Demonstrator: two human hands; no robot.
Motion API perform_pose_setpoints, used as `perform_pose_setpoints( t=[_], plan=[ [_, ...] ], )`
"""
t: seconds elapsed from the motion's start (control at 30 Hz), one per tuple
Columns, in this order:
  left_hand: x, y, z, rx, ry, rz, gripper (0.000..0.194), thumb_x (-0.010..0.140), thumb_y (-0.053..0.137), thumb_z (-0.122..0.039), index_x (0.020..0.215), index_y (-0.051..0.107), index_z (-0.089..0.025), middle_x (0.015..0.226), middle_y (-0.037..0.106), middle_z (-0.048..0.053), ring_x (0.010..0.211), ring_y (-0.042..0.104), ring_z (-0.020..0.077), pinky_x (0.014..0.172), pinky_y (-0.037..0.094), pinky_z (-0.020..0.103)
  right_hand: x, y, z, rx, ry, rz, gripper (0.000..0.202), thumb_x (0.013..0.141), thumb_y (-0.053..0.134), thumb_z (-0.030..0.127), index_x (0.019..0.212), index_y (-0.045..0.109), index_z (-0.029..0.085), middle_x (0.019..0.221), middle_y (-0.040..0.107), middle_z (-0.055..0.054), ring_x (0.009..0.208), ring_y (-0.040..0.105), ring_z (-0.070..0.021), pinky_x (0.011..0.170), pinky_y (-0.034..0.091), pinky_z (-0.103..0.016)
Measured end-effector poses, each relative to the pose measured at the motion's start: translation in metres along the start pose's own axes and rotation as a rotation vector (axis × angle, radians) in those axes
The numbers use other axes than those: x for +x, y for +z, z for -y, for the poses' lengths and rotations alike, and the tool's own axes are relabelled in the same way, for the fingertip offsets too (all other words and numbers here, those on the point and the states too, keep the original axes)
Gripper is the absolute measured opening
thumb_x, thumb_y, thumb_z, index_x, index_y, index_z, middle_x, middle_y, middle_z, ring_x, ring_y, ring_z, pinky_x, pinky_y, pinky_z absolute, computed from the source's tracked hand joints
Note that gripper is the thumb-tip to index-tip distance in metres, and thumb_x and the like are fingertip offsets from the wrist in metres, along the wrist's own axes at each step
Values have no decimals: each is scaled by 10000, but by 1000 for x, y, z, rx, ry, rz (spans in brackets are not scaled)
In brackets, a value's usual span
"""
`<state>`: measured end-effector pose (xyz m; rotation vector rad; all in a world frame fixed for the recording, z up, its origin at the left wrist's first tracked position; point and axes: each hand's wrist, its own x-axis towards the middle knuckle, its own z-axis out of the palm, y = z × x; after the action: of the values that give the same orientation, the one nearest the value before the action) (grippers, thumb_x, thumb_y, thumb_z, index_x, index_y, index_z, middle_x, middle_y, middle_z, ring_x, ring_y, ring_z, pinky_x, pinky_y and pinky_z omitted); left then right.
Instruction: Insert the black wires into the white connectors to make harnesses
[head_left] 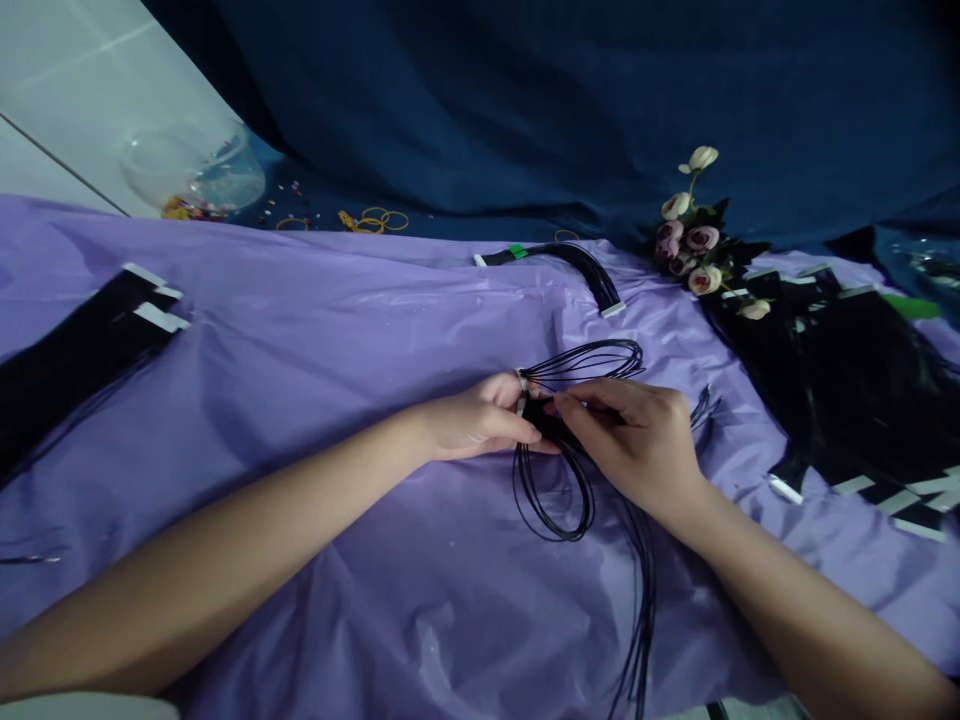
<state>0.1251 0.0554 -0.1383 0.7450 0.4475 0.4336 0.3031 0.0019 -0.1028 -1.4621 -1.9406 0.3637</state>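
Observation:
My left hand is closed around the connector end of a black wire harness, whose thin wires bow out in loops above and below the fingers. A bit of the white connector shows at the fingertips. From the right, my right hand pinches the black wires close to the left fingertips; exactly which wires it grips is hidden. Loose wires hang down below the right hand toward the front edge. Behind the hands lies a short black cable with white end connectors and a green tape band.
Bundles of black cables with white connectors lie at left and right. Artificial flowers stand at the back right. A clear plastic tub and yellow rubber bands are at the back. The purple cloth is wrinkled.

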Motion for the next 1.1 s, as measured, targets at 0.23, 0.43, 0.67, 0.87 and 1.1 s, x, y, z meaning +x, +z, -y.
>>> perform_pose_setpoints(
  t=[0.23, 0.43, 0.67, 0.87, 1.1],
  plan=[
    [1, 6, 0, 72, 35, 41, 335, 650, 688, -32, 936, 551, -141, 1053, 596, 70, 990, 597, 191, 912, 473, 403, 2, -1, 8, 133, 152, 98, 183, 844, 560, 214, 769, 715, 153, 618, 646, 9, 529, 546, -96, 487, 363, -224],
    [3, 10, 0, 203, 103, 50, 310, 668, 685, -40, 939, 571, -141, 932, 617, 38, 938, 589, 174, 926, 438, 390, 2, -5, 12, 262, 249, 207, 208, 853, 544, 246, 738, 686, 146, 610, 607, 13, 524, 484, -89, 478, 337, -225],
    [4, 7, 3, 311, 154, 16, 338, 686, 699, -59, 946, 506, -157, 935, 556, 18, 968, 545, 176, 939, 402, 396, 4, -5, 13, 283, 273, 227, 265, 869, 514, 267, 659, 621, 146, 636, 615, -3, 568, 503, -101, 515, 353, -227],
    [2, 9, 4, 331, 144, -38, 383, 685, 692, -58, 936, 430, -181, 919, 497, -2, 963, 532, 174, 937, 395, 407, 1, -3, 12, 203, 222, 234, 250, 888, 498, 260, 705, 633, 157, 648, 622, 7, 580, 518, -98, 530, 350, -223],
    [2, 9, 3, 341, 159, -39, 376, 681, 682, -39, 958, 467, -174, 1028, 572, 39, 1038, 544, 179, 918, 402, 353, -2, 2, 9, -190, -14, 56, 197, 899, 514, 257, 787, 650, 169, 615, 605, 18, 495, 505, -91, 479, 291, -239]
  ],
)
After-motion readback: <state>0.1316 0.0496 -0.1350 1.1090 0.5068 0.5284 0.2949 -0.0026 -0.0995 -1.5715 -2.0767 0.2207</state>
